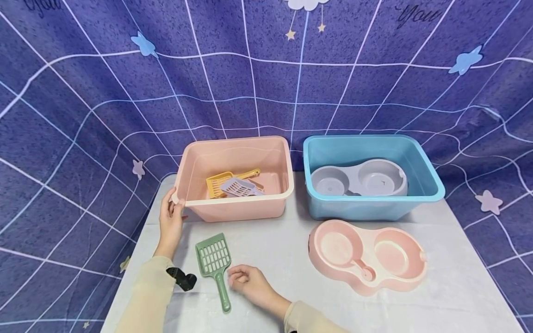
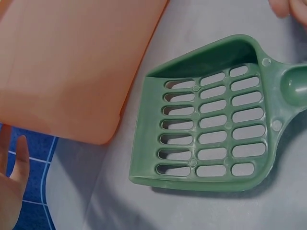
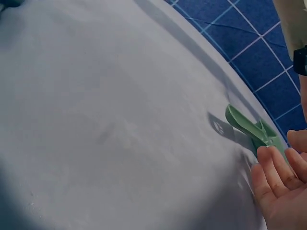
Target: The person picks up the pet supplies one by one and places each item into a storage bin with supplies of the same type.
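Green scoop (image 1: 217, 273) just left of right hand (image 1: 251, 286), the nearer; handle (image 1: 223, 296) points frame-bottom. Right fingers loose, empty. Left hand (image 1: 170, 229): grip unclear.

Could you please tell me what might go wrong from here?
The left hand is at the near left corner of the pink bin; a push there might shift it.

The right hand is close beside the green scoop, so a careless move could knock it askew.

The lavender scoop overlaps the yellow scoop, so lifting the yellow one might drag both.
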Tool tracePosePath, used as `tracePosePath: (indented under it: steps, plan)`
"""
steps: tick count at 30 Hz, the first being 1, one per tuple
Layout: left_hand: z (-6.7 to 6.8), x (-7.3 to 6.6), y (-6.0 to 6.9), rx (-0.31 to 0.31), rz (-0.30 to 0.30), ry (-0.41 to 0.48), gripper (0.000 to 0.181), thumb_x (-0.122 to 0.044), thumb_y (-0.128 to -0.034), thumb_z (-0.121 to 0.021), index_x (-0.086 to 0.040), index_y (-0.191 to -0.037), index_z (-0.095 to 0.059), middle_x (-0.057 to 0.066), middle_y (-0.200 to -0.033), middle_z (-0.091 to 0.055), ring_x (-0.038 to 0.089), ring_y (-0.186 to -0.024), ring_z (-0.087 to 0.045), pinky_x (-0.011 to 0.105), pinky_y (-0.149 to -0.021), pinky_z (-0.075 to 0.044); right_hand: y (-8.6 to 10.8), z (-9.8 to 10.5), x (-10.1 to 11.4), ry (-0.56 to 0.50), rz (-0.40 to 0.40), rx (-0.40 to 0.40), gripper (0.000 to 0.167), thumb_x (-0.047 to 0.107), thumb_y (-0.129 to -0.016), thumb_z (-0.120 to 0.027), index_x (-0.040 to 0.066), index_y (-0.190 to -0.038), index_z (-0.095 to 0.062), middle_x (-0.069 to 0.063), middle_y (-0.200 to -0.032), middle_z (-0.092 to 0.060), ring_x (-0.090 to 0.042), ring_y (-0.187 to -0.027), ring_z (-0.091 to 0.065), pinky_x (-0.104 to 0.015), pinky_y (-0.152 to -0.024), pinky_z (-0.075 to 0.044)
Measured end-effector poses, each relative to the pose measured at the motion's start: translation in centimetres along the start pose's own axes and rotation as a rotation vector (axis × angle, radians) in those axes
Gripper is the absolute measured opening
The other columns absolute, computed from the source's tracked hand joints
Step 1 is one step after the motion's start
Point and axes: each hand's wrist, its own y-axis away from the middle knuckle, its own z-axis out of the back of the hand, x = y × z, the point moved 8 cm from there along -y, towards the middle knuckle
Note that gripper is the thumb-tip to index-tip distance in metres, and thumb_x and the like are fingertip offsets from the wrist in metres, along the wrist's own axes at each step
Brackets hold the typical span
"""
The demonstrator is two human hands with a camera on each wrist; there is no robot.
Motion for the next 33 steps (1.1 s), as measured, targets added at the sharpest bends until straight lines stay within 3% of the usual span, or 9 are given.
tracePosePath:
  steps: [13,23,33]
  plan:
    - [-0.1,0.2,0.0,-0.007,0.019,0.008,0.052,-0.017,-0.1050,-0.042,-0.017,-0.156,-0.029,0.016,-0.148,-0.042,0.006,-0.115,-0.046,0.027,-0.081,-0.047,0.1,-1.0,-1.4,-0.046,-0.043,-0.044,0.025,-0.004,-0.085,-0.069,-0.004,-0.110,-0.067,-0.006,-0.089,-0.068,-0.005,-0.067,-0.055,-0.015,-0.058,-0.044]
    - [-0.1,0.5,-0.2,0.001,0.015,0.051,0.052,-0.017,-0.1052,-0.043,-0.016,-0.155,-0.029,0.015,-0.152,-0.039,0.008,-0.119,-0.046,0.030,-0.082,-0.048,0.0,-1.5,-1.1,-0.012,-0.074,-0.022,0.027,0.002,-0.086,-0.071,-0.005,-0.112,-0.066,0.002,-0.086,-0.066,-0.004,-0.062,-0.054,-0.017,-0.051,-0.044]
    - [-0.2,0.6,-0.3,-0.006,0.021,0.073,0.051,-0.016,-0.1052,-0.043,-0.015,-0.154,-0.030,0.015,-0.153,-0.038,0.015,-0.122,-0.045,0.029,-0.080,-0.048,-0.1,-2.4,-1.3,-0.053,-0.090,-0.019,0.025,-0.004,-0.086,-0.067,-0.007,-0.111,-0.065,0.002,-0.085,-0.064,-0.005,-0.068,-0.055,-0.016,-0.062,-0.047]
